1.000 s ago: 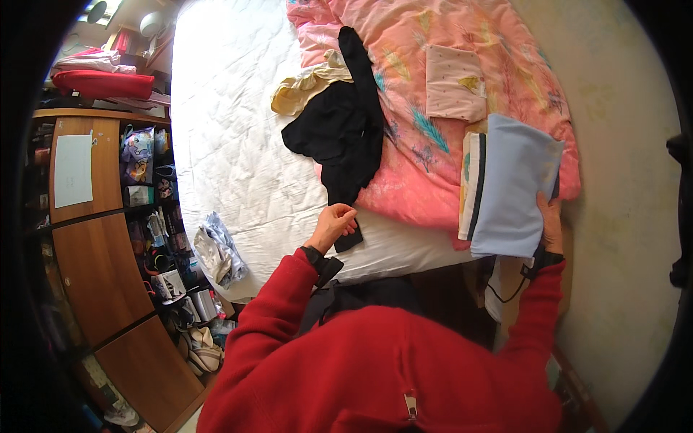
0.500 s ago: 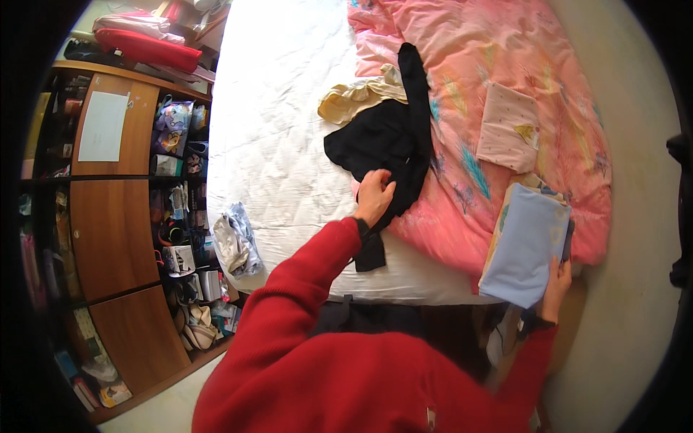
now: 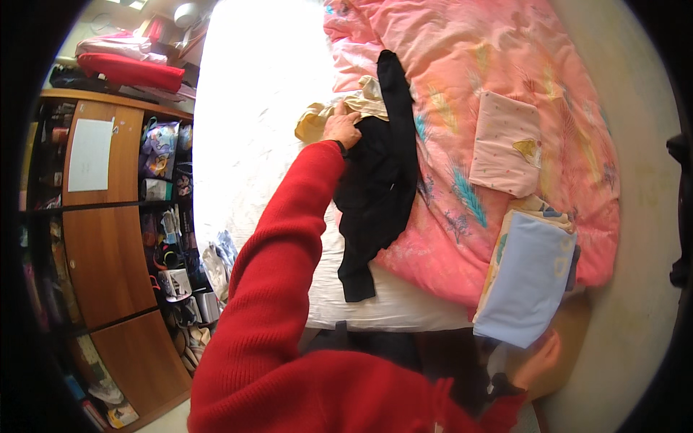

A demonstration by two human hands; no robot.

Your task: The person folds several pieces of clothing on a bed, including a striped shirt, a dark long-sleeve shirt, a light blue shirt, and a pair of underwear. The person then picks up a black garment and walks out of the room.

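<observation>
My left hand (image 3: pixel 343 128) reaches to the far edge of a black garment (image 3: pixel 375 184), its fingers stretched out where the garment meets a crumpled cream cloth (image 3: pixel 312 121). No cloth shows gripped in it. The garment lies lengthwise on the bed, one long narrow part pointing away and another toward me. At the lower right, my right hand (image 3: pixel 540 359) hangs beside the near corner of a folded light-blue cloth (image 3: pixel 525 278). Its fingers are extended and slightly blurred, holding nothing visible. The blue cloth tops a stack of folded pieces at the bed's near right corner.
A folded pale-pink cloth (image 3: pixel 505 144) rests on the pink feather-patterned quilt (image 3: pixel 447 270). White sheet (image 3: pixel 249 115) covers the bed's left side. Silvery and pale-blue fabric (image 3: pixel 219 263) lies at its left edge. Beyond stands a wooden cabinet (image 3: pixel 105 263) with filled shelves.
My left hand has moved away from me, from the middle of the black garment to the cream cloth. The garment's near part now lies straighter. My right hand has drawn back off the blue cloth.
</observation>
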